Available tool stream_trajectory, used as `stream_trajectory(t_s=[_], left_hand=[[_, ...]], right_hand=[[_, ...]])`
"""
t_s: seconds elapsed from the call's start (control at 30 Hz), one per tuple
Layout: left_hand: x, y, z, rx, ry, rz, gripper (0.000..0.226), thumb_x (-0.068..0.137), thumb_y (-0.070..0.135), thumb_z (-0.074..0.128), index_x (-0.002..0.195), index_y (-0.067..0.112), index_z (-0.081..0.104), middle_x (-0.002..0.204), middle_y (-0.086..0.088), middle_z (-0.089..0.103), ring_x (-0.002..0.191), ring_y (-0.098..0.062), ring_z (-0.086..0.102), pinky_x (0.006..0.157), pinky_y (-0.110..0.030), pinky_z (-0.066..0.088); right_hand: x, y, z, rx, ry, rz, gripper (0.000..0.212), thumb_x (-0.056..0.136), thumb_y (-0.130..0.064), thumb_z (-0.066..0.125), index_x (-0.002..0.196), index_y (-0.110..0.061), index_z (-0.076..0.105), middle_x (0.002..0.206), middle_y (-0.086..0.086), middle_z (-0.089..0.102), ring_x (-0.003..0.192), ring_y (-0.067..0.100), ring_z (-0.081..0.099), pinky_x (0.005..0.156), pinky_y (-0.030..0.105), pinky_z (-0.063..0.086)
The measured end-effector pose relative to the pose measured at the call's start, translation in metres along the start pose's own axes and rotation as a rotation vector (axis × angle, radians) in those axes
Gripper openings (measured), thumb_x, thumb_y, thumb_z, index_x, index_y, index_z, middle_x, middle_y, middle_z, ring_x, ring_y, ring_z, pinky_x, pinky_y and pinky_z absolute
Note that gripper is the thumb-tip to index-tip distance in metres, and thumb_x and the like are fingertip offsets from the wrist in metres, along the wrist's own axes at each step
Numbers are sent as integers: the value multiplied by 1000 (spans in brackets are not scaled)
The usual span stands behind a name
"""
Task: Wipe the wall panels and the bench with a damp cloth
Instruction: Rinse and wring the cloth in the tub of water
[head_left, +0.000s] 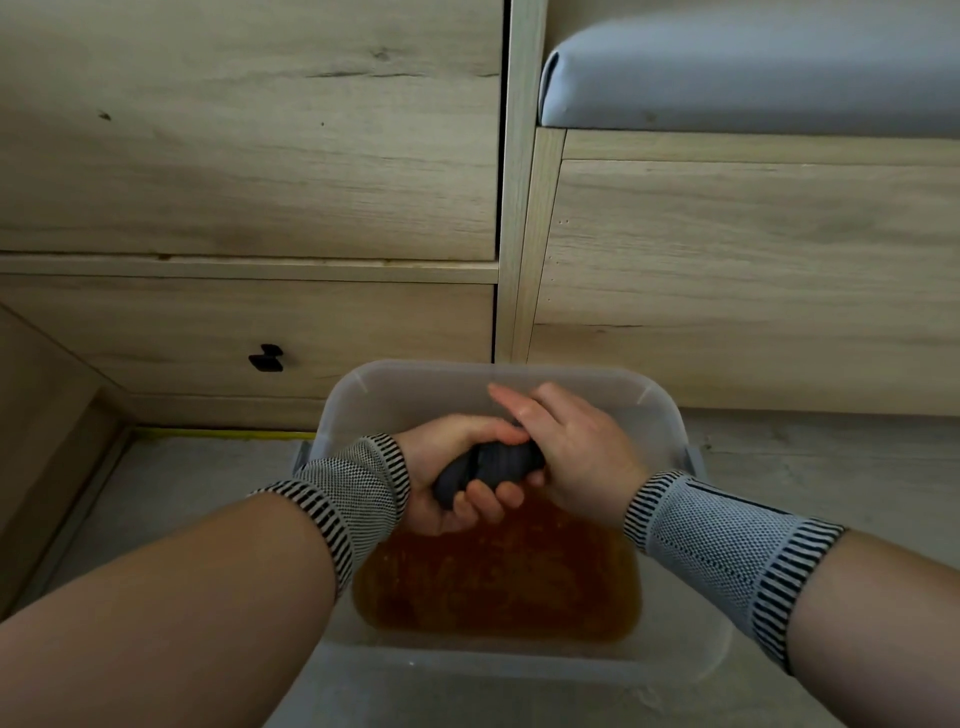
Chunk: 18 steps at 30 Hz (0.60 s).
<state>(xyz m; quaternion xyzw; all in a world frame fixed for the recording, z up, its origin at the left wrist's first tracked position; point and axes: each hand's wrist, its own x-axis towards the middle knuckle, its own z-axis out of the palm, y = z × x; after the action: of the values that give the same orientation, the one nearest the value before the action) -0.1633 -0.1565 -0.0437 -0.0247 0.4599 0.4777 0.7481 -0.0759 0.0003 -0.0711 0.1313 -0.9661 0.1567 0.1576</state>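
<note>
Gripping a rolled dark grey cloth (488, 465), the left hand (452, 470) curls its fingers around one end while the right hand (574, 452) clamps the other, directly above a translucent plastic tub (363, 400) holding brownish water (498, 582); beyond the tub stand light wood panels (249, 156) and a grey padded bench (753, 78).

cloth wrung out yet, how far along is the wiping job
Done: the cloth is wet and the water in the plastic tub is brown, so some rinsing seems to have happened. In hand: the left hand and right hand grip the twisted cloth over the tub, wringing it. Left: the wood panels and the grey bench cushion; whether any were wiped cannot be told.
</note>
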Motion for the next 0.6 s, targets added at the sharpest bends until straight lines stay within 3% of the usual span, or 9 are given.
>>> stream_trajectory(t_s=[0.1,0.17,0.23,0.3,0.37,0.5,0.6], left_hand=[[1,2,-1,-3,-83,-8,46,59,34,78,91,6,60,67,-2,50,42,-5,42,33,-13,36],[-1,4,0,1,-103,-5,54,48,25,88,91,7,61,69,-1,51,43,-4,43,35,-14,37],[-2,7,5,73,-52,-9,43,59,19,85,92,9,58,68,0,51,44,-3,43,35,-13,37],[-2,8,14,210,59,-15,17,81,12,68,89,11,53,64,2,50,43,-2,41,36,-11,34],[1,7,19,375,179,-5,12,92,6,60,85,12,52,62,2,50,43,-3,40,36,-13,33],[12,7,23,730,378,5,16,89,13,68,78,10,57,55,0,50,39,-9,42,39,-18,35],[19,7,27,1061,526,76,21,88,16,67,72,10,57,55,-2,51,41,-14,45,41,-21,40]], right_hand=[[4,1,-8,-148,-11,-17,86,44,-25,89,119,-21,47,83,4,57,65,25,62,42,31,46],[9,3,-13,-236,1,-46,70,41,-28,90,99,-20,52,76,4,56,55,26,60,35,28,39],[15,5,-19,-295,-19,-66,54,41,-28,91,82,-17,58,68,4,56,49,27,59,35,24,32],[18,5,-23,-345,-71,-68,42,46,-26,91,72,-17,59,61,2,55,43,26,57,38,22,26],[18,3,-25,-363,-176,-89,37,53,-30,87,74,-17,60,60,2,56,43,27,57,39,24,28],[18,-5,-30,-403,-448,-17,30,89,-39,59,109,-17,55,98,5,63,86,32,65,59,34,39],[18,-8,-30,-404,-520,49,26,93,-34,52,114,-17,53,104,5,63,92,29,64,64,33,40]])
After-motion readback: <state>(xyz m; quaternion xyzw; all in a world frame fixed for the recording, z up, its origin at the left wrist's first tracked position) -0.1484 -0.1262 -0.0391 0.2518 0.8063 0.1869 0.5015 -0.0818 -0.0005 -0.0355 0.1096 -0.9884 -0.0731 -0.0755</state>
